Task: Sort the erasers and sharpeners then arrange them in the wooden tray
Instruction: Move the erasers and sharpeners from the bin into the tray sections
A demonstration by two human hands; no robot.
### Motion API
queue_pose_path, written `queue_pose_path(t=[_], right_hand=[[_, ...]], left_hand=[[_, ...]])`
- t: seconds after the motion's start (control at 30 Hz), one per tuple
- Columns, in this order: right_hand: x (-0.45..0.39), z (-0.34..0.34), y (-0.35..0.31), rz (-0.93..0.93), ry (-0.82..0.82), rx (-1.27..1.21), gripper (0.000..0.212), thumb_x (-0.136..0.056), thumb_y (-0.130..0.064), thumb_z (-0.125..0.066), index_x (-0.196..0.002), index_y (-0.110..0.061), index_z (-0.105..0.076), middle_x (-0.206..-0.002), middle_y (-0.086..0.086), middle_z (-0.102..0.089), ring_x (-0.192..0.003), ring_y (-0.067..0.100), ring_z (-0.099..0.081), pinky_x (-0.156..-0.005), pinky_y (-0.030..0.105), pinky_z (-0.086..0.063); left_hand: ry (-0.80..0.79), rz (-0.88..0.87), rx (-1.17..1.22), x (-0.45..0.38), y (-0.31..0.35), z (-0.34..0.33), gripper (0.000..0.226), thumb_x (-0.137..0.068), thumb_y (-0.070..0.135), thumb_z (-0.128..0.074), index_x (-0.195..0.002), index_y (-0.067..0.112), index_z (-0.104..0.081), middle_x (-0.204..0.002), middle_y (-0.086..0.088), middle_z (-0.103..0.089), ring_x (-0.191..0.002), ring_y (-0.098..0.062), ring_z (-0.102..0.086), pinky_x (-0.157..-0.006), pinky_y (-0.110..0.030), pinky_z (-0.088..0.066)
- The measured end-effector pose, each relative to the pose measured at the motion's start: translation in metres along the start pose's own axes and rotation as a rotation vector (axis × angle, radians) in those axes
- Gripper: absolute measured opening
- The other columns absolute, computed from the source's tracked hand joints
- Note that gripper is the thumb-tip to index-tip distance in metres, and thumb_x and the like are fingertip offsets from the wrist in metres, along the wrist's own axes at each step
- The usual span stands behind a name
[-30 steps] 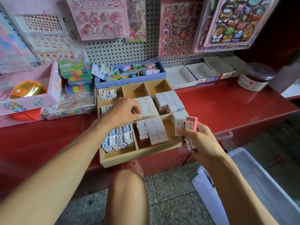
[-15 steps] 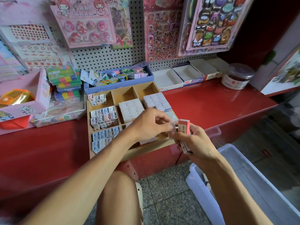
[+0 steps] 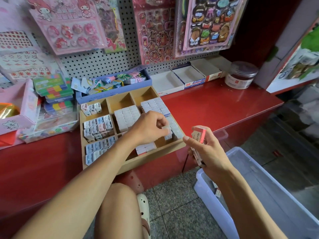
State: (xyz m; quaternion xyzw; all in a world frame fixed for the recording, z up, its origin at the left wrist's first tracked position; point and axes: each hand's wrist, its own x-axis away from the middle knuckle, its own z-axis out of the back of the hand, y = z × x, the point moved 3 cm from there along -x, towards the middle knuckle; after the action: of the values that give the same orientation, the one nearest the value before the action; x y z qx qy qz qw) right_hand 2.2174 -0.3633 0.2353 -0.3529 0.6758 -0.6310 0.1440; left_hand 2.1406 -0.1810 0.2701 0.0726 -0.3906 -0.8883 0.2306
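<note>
While a stack of erasers (image 3: 198,140) is clasped in the right hand (image 3: 209,152), one eraser (image 3: 167,129) is pinched by the left hand (image 3: 148,128). The wooden tray (image 3: 155,153) compartment lies directly beneath it, at ten o'clock from the stack; the left hand is nearer.

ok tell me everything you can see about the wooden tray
The wooden tray is a shallow, pale wood box split by thin dividers into compartments. It lies flat at the front edge of the red counter. The left compartments hold small sharpeners, the middle and right ones rows of white erasers; two rear compartments look empty. The left hand reaches into the right front compartment, fingers on an eraser.
</note>
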Motion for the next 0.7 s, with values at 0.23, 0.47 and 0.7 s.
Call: queue_pose_path(t=[0.23,0.47,0.7], right_hand=[[0.002,0.008,0.006,-0.013,-0.024,-0.042,0.034,-0.064,-0.026,-0.083,-0.095,-0.018,-0.073,-0.068,-0.002,-0.062,-0.055,0.014,-0.05,-0.049,0.025,-0.036],[0.001,0.013,0.015,-0.047,0.005,-0.17,0.065,-0.066,-0.042,-0.08,-0.108,0.005,-0.066,-0.067,0.002,-0.051,-0.05,0.014,-0.05,-0.056,0.031,-0.024],[0.008,0.013,0.013,-0.059,0.009,-0.078,0.023,-0.095,-0.016,-0.056,-0.101,-0.018,-0.078,-0.067,0.0,-0.056,-0.053,0.012,-0.052,-0.053,0.03,-0.03]], left_hand=[[0.032,-0.029,-0.183,-0.005,-0.003,-0.024,0.014,-0.074,0.02,-0.079,-0.08,0.022,-0.067,-0.075,0.013,-0.063,-0.071,-0.002,-0.058,-0.065,-0.019,-0.044],[-0.008,-0.025,-0.145,-0.01,-0.002,-0.029,0.007,-0.08,0.021,-0.076,-0.084,0.023,-0.07,-0.075,0.012,-0.066,-0.069,0.001,-0.061,-0.068,-0.021,-0.05],[0.026,-0.026,-0.155,-0.006,-0.005,-0.028,0.009,-0.084,0.025,-0.075,-0.09,0.019,-0.071,-0.079,0.01,-0.064,-0.066,0.002,-0.056,-0.065,-0.016,-0.044]])
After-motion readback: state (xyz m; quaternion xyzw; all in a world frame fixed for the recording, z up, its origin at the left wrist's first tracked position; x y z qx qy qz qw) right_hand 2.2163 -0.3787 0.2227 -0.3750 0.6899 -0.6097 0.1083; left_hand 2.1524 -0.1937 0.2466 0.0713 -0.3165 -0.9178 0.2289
